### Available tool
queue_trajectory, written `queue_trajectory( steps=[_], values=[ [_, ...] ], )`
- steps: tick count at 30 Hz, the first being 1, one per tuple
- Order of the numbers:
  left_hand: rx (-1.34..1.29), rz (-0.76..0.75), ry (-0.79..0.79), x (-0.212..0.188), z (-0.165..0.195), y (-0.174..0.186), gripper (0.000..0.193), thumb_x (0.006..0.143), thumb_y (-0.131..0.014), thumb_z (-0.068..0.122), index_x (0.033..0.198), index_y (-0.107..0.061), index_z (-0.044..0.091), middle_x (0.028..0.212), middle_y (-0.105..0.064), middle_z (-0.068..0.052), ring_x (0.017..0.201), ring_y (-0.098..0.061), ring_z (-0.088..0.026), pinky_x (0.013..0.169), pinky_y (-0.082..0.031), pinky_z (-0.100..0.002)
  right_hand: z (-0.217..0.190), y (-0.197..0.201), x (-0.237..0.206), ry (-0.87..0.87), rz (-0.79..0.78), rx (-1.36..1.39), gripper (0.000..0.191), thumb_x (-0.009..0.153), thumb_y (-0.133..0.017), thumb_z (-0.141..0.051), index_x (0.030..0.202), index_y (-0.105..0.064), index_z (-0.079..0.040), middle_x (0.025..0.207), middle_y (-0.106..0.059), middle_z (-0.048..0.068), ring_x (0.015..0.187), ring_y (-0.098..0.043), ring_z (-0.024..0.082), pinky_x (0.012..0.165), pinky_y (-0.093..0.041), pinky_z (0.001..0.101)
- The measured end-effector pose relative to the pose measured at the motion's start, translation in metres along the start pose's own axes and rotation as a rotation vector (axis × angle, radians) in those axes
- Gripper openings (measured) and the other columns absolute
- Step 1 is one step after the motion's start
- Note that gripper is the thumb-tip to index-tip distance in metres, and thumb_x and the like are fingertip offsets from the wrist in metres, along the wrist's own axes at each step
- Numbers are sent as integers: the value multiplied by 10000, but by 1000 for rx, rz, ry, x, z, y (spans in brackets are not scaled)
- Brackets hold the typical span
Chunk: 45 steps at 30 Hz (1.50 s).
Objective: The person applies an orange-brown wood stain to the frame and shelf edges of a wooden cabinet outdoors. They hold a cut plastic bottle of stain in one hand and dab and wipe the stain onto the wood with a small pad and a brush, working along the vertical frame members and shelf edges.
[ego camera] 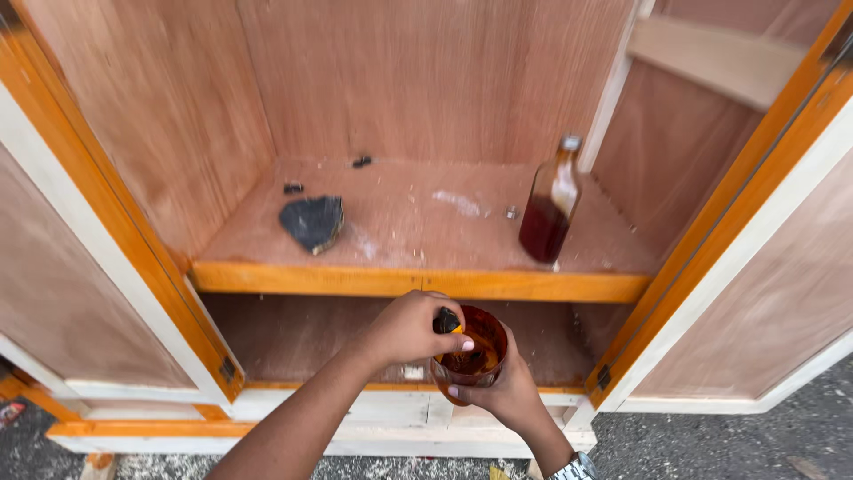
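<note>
Dipping a small dark applicator pad [447, 321] into a clear cup of amber stain [471, 354], the left hand [410, 329] pinches it while the right hand [503, 388] cups the container — shelf edges of the plywood cabinet [418, 283] already orange, inner panels still bare.

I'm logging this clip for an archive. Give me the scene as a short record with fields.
setting: open wooden cabinet with orange-edged shelves
left hand: dips a small dark pad into the cup
right hand: holds an amber cup of brown liquid
shelf items: glass bottle of dark liquid, upright at right; dark sanding sheet at left
doors: both open
</note>
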<state>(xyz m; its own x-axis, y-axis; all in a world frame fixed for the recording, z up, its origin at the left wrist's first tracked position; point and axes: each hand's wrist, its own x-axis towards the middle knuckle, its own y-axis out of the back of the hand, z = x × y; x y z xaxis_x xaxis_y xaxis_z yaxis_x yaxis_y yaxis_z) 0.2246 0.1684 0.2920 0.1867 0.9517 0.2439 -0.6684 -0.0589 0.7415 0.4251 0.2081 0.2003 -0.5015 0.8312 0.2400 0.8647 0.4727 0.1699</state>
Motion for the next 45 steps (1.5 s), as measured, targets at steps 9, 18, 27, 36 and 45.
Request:
queue_trajectory(
  steps=[9,18,27,36,45],
  values=[
    [-62,18,-11,5,112,129,365,692,-873,377,877,-755,86,901,-741,-120,848,-718,-280,802,-565,-369,-178,14,9,-2,-20,63,1011,536,-944,-22,1410,-439,-71,1317,-640,94,1247,-614,203,1079,-492,370],
    [14,-59,57,-20,260,264,344,706,-848,389,922,-765,134,879,-741,-121,835,-718,-302,776,-557,-380,-336,29,8,-77,-144,59,1045,539,-946,-11,1432,-409,-87,1337,-631,89,1289,-595,202,1125,-455,366],
    [20,6,135,-20,352,353,314,797,-813,398,928,-760,118,853,-732,-117,820,-712,-259,758,-548,-367,-429,39,48,-51,-264,287,1116,538,-896,94,1507,-382,-114,1398,-588,115,1355,-555,235,1161,-426,446],
    [-107,111,87,-39,361,374,499,775,-854,407,1134,-721,86,921,-696,-71,840,-655,-162,736,-540,-328,-452,25,66,72,-292,116,1086,558,-923,28,1485,-372,-97,1377,-591,109,1361,-541,241,1160,-407,434],
    [-231,687,335,-89,228,495,419,939,-679,468,984,-717,53,759,-680,-6,714,-598,-80,672,-500,-248,-489,-53,81,-60,-246,79,1069,564,-958,-66,1453,-365,-94,1383,-593,97,1329,-567,219,1141,-448,399]
  ],
)
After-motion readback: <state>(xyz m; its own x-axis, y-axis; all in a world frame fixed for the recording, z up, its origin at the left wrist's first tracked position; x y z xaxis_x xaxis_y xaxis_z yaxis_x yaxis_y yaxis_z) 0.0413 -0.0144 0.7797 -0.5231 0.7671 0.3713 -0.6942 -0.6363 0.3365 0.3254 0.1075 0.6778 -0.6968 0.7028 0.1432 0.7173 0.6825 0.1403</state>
